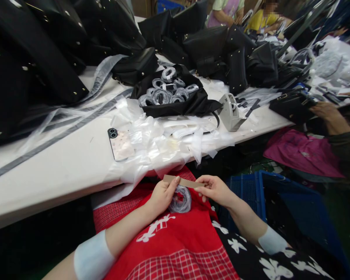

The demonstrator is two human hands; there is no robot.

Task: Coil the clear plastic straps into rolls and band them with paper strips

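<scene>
Over my red apron, both hands hold a narrow tan strip (189,182), which looks like card or tape, roughly level between them. My left hand (161,196) grips it with the thumb on top, near its left part. Pinched between the fingers of my right hand (214,190) is the strip's right end. Just below the strip, against my left fingers, hangs a coil of strap in clear plastic (187,203). Whether the left fingers also wrap round the coil is partly hidden. More such coils (162,96) lie heaped on black cloth (186,109) on the table.
On the white table (61,155) lie a phone (122,146), crumpled white film (163,140) and a tape dispenser (230,112). Black bags (207,42) crowd the back and left. A blue crate (261,194) stands at my right. A co-worker's hand (328,112) is at far right.
</scene>
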